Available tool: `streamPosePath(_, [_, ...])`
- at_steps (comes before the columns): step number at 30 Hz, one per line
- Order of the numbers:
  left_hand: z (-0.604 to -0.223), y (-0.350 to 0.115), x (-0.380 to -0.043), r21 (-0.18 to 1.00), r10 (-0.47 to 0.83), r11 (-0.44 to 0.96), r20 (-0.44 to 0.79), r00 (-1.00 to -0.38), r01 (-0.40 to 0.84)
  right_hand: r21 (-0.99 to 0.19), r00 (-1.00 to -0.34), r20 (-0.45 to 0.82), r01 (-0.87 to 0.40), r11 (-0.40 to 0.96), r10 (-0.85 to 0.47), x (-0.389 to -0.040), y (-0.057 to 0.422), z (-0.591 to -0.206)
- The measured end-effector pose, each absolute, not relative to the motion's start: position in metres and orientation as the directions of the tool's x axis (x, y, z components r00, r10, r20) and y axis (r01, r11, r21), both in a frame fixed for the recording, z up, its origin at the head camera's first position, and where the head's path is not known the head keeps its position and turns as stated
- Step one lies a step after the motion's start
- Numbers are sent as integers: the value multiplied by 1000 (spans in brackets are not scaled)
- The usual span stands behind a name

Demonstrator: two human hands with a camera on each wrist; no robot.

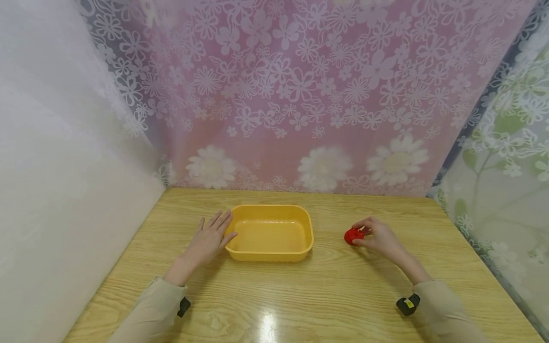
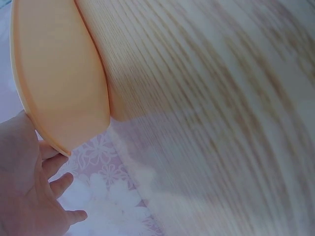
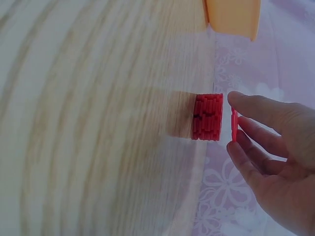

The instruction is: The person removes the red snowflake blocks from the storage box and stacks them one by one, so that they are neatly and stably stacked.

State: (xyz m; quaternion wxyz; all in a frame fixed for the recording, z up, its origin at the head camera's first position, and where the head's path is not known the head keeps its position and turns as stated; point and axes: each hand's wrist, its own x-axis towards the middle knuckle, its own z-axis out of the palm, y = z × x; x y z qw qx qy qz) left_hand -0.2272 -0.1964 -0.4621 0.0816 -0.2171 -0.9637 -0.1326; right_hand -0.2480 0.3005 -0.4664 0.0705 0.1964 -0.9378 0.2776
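Observation:
My left hand (image 1: pixel 210 238) lies spread at the left end of a yellow plastic tub (image 1: pixel 269 257), its fingers along the rim and its thumb over the edge. The left wrist view shows the same hand (image 2: pixel 29 182) against the tub's rim, with the fingertips past it. On the right, my right hand (image 1: pixel 381 242) is above a small red stack (image 1: pixel 352 236). Seen from the right wrist, that hand (image 3: pixel 275 142) pinches a thin red disc (image 3: pixel 234 125) between thumb and fingertips, a narrow gap above the stack of notched red discs (image 3: pixel 207 117).
A wooden table (image 1: pixel 274 295) bears the tub and the red stack. Behind it hangs a pink flowered curtain (image 1: pixel 274 119), with a white sheet (image 1: pixel 77 166) on the left and a floral one (image 1: pixel 502 190) on the right. Black wrist cameras sit at both sleeves.

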Motion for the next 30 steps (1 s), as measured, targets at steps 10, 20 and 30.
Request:
streamPosePath(10, [-463,-197,-227,218,399,870,215,-892,442,-456,-904,239,-427,781,-354,-249,298,-469])
streamPosePath(20, [-463,-197,-227,221,399,868,223,-889,445,-439,-917,209,-398,806,-339,-250,298,-472])
streamPosePath(30, [-463,-197,-227,221,395,869,227,-890,442,-455,-915,210,-403,794,-345,-250,299,-471])
